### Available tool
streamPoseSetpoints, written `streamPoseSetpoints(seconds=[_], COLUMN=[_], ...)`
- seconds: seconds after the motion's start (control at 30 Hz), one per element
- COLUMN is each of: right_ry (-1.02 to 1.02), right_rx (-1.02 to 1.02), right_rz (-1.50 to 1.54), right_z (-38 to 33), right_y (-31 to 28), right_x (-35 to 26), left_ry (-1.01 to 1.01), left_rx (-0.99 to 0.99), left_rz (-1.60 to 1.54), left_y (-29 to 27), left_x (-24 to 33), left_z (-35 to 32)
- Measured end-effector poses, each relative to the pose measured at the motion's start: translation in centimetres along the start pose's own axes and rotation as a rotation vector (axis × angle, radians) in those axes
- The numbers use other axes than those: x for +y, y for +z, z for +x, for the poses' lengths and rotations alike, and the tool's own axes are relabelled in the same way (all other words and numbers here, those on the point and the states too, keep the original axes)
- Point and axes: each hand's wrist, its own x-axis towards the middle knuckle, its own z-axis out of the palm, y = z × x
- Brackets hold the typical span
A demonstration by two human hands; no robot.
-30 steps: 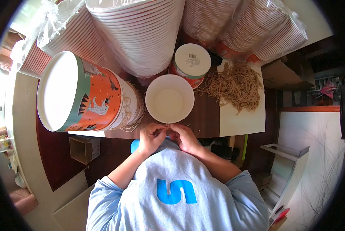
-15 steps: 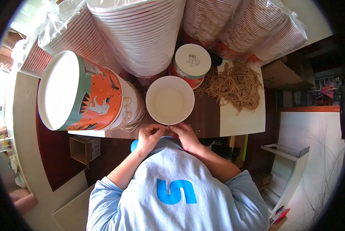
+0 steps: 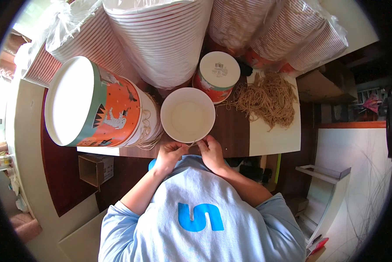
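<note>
Both your left hand (image 3: 169, 153) and right hand (image 3: 210, 150) pinch a thin string (image 3: 192, 143) at the white tub (image 3: 187, 115) rim; tugging unevenly could slip it free.

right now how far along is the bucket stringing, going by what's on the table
Done, it seems: the orange bucket stack on its side shows tan strings at its rims. In hand: both hands, left hand and right hand, work a string at the near rim of the white-inside bucket. Left: a big pile of strings, a capped bucket, and bagged stacks behind.
</note>
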Motion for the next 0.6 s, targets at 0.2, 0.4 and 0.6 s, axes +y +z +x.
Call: streamPoseSetpoints(seconds=[0.2, 0.4, 0.6], right_ry=[-0.083, -0.876, -0.993], right_rx=[-0.120, -0.114, -0.139], right_rz=[-0.107, -0.506, -0.365], right_z=[-0.2, -0.2, 0.7], right_y=[-2.0, -3.5, -2.4], right_x=[-1.0, -5.5, -4.2], left_ry=[0.049, 0.162, 0.226], left_rx=[-0.111, -0.074, -0.107], left_rz=[0.289, 0.432, 0.591], left_y=[-0.2, 1.0, 2.0], left_x=[1.7, 3.0, 6.5], left_z=[-1.9, -3.7, -5.2])
